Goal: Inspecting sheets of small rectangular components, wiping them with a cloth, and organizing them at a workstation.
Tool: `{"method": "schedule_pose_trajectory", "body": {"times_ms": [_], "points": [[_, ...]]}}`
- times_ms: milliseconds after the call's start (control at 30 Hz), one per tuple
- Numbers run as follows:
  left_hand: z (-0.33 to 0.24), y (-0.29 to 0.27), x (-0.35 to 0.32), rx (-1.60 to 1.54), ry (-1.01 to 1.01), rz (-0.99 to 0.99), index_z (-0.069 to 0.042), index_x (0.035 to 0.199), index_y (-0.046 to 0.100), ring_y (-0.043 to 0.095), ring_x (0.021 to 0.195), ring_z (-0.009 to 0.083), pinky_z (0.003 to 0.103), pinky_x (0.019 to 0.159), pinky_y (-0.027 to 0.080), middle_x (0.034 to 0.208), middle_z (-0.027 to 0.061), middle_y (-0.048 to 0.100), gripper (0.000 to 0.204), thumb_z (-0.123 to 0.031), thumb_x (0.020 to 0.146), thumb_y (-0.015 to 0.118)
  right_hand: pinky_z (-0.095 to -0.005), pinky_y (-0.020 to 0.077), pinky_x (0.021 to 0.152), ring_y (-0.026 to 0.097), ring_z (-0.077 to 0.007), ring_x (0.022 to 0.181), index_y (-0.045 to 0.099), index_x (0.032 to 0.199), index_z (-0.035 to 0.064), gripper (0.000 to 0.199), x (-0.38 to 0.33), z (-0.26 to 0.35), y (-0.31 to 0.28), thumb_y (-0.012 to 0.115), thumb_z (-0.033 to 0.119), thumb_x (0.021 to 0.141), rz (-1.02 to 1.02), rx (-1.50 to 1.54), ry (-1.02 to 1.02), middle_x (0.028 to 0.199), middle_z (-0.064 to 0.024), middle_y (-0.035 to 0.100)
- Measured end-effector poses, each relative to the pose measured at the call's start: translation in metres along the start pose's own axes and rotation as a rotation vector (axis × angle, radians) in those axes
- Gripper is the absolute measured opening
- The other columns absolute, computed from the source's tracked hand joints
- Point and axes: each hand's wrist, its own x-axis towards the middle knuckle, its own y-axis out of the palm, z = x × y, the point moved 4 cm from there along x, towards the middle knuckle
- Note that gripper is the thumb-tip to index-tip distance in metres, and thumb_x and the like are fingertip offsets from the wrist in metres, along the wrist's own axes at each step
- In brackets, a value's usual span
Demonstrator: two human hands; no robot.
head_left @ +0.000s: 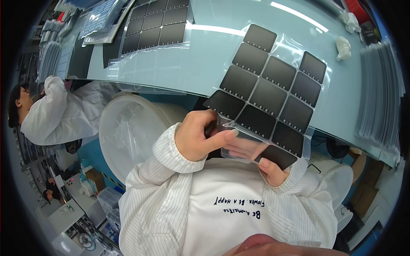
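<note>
A clear plastic sheet (273, 97) carries several dark grey, round-cornered rectangles in rows and columns. Some spots on it show only bare clear film, at the far middle and along the near edge. My left hand (198, 134) grips the near left part, thumb on top and fingers partly hidden beneath. Closed on the near right corner, my right hand (273, 172) has its thumb over a dark rectangle; its other fingers show dimly through the film. The far part of the sheet extends over the pale glossy table (213, 57), while the near end sits off its edge, before my chest.
Another dark-panelled sheet (157, 23) lies at the table's far left, near packs of blue-and-clear sheets (100, 19). Upright clear sheets (380, 98) line the right side. Crumpled white tissue (343, 48) sits nearby. A large white bin (112, 136) stands left, beyond it a seated person (60, 113).
</note>
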Motion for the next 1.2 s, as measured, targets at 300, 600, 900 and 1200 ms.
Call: {"method": "schedule_pose_trajectory", "body": {"times_ms": [300, 600, 900, 1200], "points": [[-0.017, -0.024, -0.016, -0.487, -0.141, 0.065, 0.001, 0.077, 0.057, 0.042, 0.055, 0.0131, 0.025, 0.056, 0.033, 0.064, 0.004, 0.051, 0.046, -0.042, 0.084, 0.042, -0.045, 0.0367, 0.102, 0.044, -0.0445, 0.12, 0.052, 0.11, -0.006, 0.043, -0.014, -0.013, -0.028, 0.05, 0.032, 0.089, -0.187, -0.01, -0.076, 0.132, -0.0327, 0.039], [0.059, -0.043, -0.041, -0.471, -0.358, 0.395, 0.0, 0.081, 0.06, 0.047, 0.057, 0.012, 0.025, 0.053, 0.036, 0.065, 0.0053, 0.053, 0.048, -0.042, 0.092, 0.041, -0.0452, 0.0474, 0.089, 0.053, -0.0402, 0.11, 0.048, 0.095, 0.0028, 0.028, -0.014, 0.004, -0.042, 0.049, 0.03, 0.089, -0.233, -0.153, -0.176, 0.137, -0.0341, 0.031], [0.186, -0.186, 0.008, -1.336, -0.061, -0.203, 0.002, 0.103, 0.055, 0.058, 0.074, 0.0206, 0.034, 0.061, 0.046, 0.092, 0.0163, 0.062, 0.047, -0.042, 0.087, 0.05, -0.0407, 0.0536, 0.072, 0.063, -0.0359, 0.09, 0.045, 0.097, 0.0021, 0.023, -0.01, 0.029, -0.058, 0.043, 0.023, 0.088, -0.229, -0.266, -0.27, 0.125, -0.0362, 0.042], [0.193, -0.214, 0.052, -0.965, -0.035, -0.273, 0.002, 0.108, 0.054, 0.058, 0.084, 0.0227, 0.035, 0.07, 0.047, 0.101, 0.0179, 0.061, 0.048, -0.041, 0.086, 0.052, -0.0404, 0.0536, 0.067, 0.065, -0.0369, 0.077, 0.045, 0.095, 0.0015, 0.021, -0.021, 0.005, -0.056, 0.04, 0.021, 0.089, -0.289, -0.159, -0.18, 0.111, -0.0332, 0.054]]}}
